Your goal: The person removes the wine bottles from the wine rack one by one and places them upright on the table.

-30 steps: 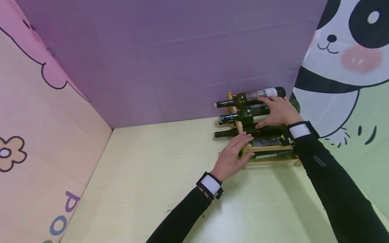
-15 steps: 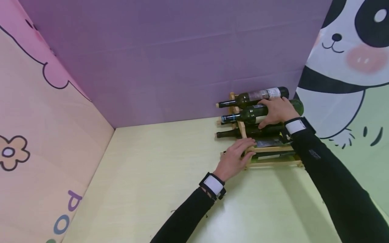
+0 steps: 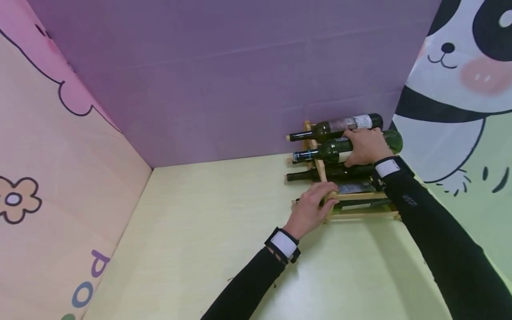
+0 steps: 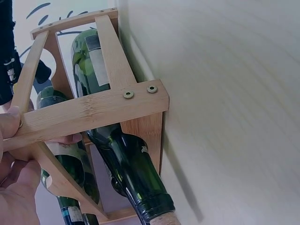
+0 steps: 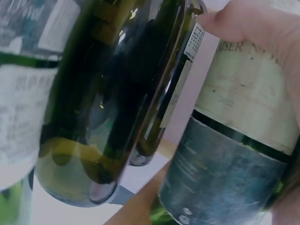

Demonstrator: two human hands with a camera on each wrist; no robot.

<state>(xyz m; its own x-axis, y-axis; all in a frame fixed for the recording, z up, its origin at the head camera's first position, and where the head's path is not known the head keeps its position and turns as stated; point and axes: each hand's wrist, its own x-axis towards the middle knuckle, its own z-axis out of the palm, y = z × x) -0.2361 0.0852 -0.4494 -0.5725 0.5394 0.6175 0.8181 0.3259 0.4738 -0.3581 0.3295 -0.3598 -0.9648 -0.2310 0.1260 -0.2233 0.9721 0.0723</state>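
Note:
A wooden wine rack [image 3: 362, 195] with several green wine bottles lying in it stands at the back right of the table. My left hand [image 3: 314, 206] grips its near left corner, with fingers and thumb round the wooden bar [image 4: 89, 112] in the left wrist view. Over the upper tier, my right hand [image 3: 366, 146] holds a green wine bottle [image 3: 330, 151] with a blue-banded neck; its cream label [image 4: 65, 149] shows below the bar. A dark bottle [image 3: 300, 176] lies nearer, another bottle [image 3: 352, 126] behind. Below, a corked bottle [image 4: 140, 173] pokes through the frame.
The pale table [image 3: 192, 222] reaches left and forward from the rack. A purple cloth wall [image 3: 224, 89] rises right behind the bottles. On the right hangs a panda-print panel [image 3: 440, 142], and a pink panel [image 3: 60, 155] borders the left.
My left hand has shifted slightly right and down, its fingers now curled round the rack's corner. The right hand stays on its bottle, fingers drawn a little closer. The whole head view drifts slightly.

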